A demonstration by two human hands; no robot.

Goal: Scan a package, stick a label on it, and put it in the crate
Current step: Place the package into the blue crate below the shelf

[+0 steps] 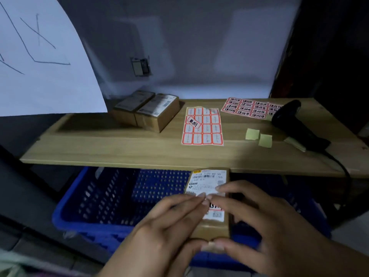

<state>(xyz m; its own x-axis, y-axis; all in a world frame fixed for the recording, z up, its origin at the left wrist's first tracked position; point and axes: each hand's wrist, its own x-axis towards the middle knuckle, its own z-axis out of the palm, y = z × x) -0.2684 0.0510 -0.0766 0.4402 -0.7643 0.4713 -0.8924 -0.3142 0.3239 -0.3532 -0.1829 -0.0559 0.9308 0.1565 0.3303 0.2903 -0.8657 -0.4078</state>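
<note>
The brown cardboard package with a white shipping label (209,198) is in the lower centre of the frame, above the blue perforated plastic crate (103,198), its long axis running away from you. Your left hand (169,218) and right hand (257,214) lie on it equally near, fingers flat on the label and thumbs at the near edge. I read "55" beside the barcode. Red-bordered label sheets (202,126) lie on the wooden bench (103,142) above.

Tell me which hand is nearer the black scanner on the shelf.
Right. The right hand is on the package, below the scanner; the left hand holds the package's other side, farther left.
</note>
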